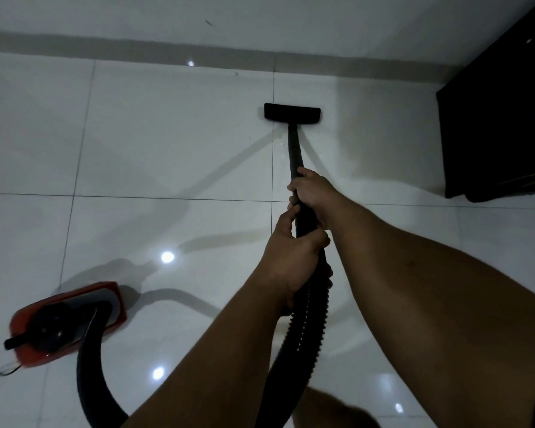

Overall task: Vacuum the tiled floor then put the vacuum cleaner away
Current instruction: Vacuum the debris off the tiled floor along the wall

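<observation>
While both grip wand (294,149), right hand (314,193) ahead, left hand (291,257) behind

Both hands (294,251) (314,189) curled, arms outstretched

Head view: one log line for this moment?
phase: vacuuming | left hand: grips hose end | right hand: grips wand | floor head: on tiles near wall | red canister: behind left

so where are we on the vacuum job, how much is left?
Still in the vacuuming stage. Both hands grip the wand: right hand further down it, left hand where the hose joins. The floor head sits flat on the tiled floor near the wall. How much floor is already covered can't be judged. Putting away hasn't begun: the red vacuum body is out on the floor with its hose attached.
</observation>
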